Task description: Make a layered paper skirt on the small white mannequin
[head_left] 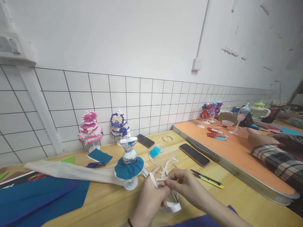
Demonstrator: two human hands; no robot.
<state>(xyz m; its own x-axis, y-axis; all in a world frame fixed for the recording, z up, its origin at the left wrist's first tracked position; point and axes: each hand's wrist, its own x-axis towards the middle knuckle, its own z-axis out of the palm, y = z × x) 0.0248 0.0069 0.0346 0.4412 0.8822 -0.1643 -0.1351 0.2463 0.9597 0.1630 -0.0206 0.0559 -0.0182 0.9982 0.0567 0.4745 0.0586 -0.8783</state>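
Wooden table [104,201]; right of dress form [129,156], left hand [152,193] and right hand [189,185] pinch white ribbon [153,180]; likely light, limp, crease-prone, best held by edges

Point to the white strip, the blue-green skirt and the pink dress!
White strip [153,180], head view: its narrow loop.
Blue-green skirt [129,169], head view: its front.
Pink dress [90,128], head view: middle ruffles.

White strip [153,180]; narrow, thin; curved over left-hand fingers [156,171].
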